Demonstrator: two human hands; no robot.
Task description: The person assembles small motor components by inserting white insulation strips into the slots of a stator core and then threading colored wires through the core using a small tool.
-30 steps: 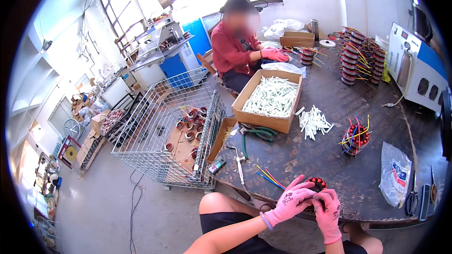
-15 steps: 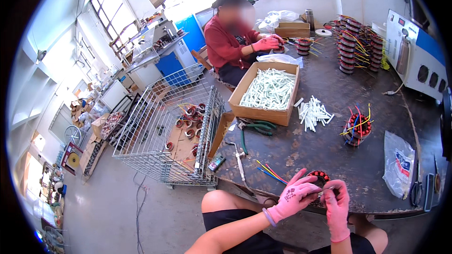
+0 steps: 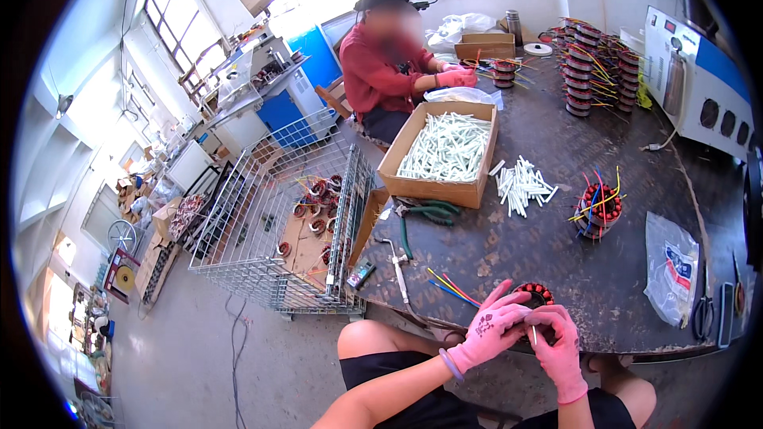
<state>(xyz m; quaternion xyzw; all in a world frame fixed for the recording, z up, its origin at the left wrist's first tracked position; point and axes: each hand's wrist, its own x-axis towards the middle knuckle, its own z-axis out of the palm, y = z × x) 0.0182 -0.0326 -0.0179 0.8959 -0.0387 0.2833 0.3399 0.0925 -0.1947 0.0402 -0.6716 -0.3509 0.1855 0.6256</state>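
A wound motor stator (image 3: 536, 292), a dark ring with red-orange coils, lies at the table's near edge. My left hand (image 3: 489, 332), in a pink glove, is closed at its near left side, the fingertips partly hidden. My right hand (image 3: 559, 351), also pink-gloved, pinches a thin white tube (image 3: 534, 335) close against the left fingertips. Yellow, red and blue lead wires (image 3: 455, 287) stick out to the left past my left hand. What the fingertips press together is too small to make out fully.
A cardboard box (image 3: 433, 188) of white tubes stands beyond, with a loose tube pile (image 3: 523, 187) beside it. Green-handled pliers (image 3: 433, 211), a torch-like tool (image 3: 399, 274), another stator (image 3: 598, 210), a plastic bag (image 3: 672, 270) and scissors (image 3: 702, 322) lie around. A co-worker (image 3: 381, 71) sits across.
My right hand has turned and moved slightly left, and a white tube now shows in its fingers. The left hand stays at the stator. The view has shifted slightly.
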